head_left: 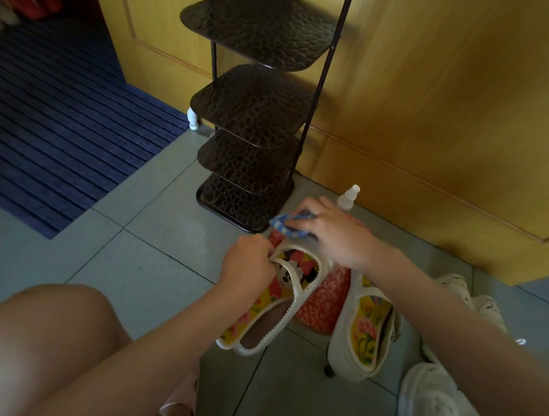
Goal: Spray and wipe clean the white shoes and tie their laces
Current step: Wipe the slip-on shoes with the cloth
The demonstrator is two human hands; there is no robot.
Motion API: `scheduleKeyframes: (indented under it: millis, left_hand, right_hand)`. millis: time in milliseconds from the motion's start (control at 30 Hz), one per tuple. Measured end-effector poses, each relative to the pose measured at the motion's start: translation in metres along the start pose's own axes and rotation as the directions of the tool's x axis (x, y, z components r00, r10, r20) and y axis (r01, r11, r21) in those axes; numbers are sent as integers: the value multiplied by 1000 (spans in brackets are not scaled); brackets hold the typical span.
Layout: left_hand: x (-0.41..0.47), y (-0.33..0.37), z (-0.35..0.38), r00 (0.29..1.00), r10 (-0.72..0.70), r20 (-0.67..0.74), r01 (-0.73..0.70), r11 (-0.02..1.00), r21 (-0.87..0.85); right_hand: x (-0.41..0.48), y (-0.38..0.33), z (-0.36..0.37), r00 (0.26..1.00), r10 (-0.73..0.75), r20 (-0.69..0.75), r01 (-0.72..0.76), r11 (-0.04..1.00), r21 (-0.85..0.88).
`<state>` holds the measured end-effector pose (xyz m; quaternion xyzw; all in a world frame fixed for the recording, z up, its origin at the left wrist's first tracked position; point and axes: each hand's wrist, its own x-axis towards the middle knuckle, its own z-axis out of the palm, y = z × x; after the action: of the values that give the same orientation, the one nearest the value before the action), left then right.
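Head view, just before the shoe rack (245,184): clutching the white strap shoe (266,326) by its strap in the left hand (247,266), pinching a blue checked cloth (286,224) in the right hand (329,229). Likely light, floppy; firmer held at the heel.

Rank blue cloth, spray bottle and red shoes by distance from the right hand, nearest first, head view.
1. blue cloth: held in the right hand.
2. spray bottle: just behind it.
3. red shoes: far upper left.

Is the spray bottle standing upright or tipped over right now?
Upright: the spray bottle stands with its nozzle on top, above its body; the right hand hides its base.
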<state>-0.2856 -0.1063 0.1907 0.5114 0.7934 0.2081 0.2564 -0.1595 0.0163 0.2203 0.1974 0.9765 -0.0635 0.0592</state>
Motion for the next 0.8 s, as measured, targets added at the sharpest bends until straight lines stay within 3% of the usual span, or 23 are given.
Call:
scheduleKeyframes:
  millis: [100,333,500,667,800]
  left_hand:
    - [-1,1,-1,1000,7,5,-7,1000,13]
    - [-2,2,-2,1000,-14,3,14,1000,-17]
    - [-2,0,-1,1000,-8,2,8,1000,8]
    - [-1,1,-1,1000,-20,4,20,1000,-10]
    - [0,1,-2,1000,-23,10,24,1000,-21]
  right_hand:
    - [11,-24,11,996,-47,81,56,992,-112]
    - [23,-3,-5,990,89,108,-56,959,-277]
    - [25,-30,1,974,-113,197,139,983,-124]
    - [17,2,-13,983,111,146,-72,967,-246]
    - [7,-25,4,993,-46,113,60,990,-124]
